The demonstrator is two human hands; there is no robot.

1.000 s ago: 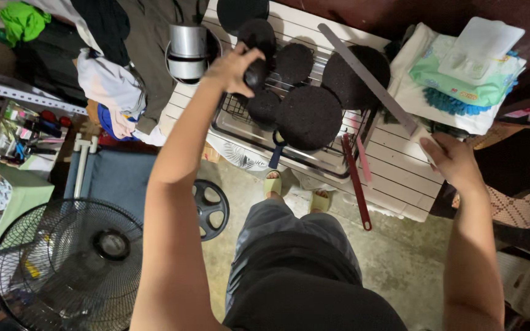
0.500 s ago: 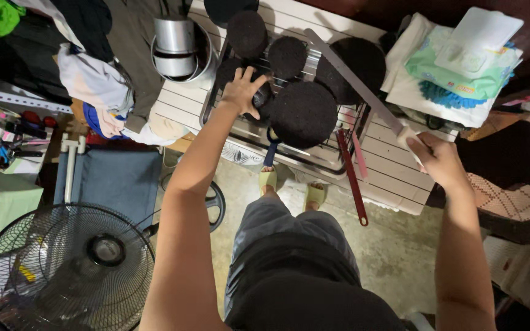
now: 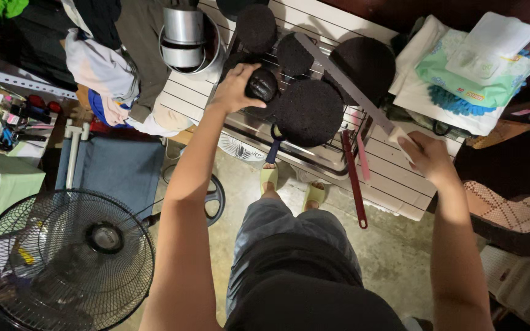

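Bare concrete floor (image 3: pixel 394 257); black wire-guard fan (image 3: pixel 62 257) lower left; blue folding chair (image 3: pixel 118 168); cluttered metal shelf (image 3: pixel 13 73); dim light

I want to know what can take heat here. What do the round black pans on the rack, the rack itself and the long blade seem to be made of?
Round black pans: probably metal, with a matte, sooty-looking black finish and no shine.
Rack: thin metal wire, bright grey.
Long blade: flat grey metal, dull sheen; the right hand grips its pale handle.

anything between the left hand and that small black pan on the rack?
Nothing visible. The left hand is already on the small black pan, fingers against its side, over the wire rack. The larger round black pan lies just right of it. The right hand holds a long metal bar.
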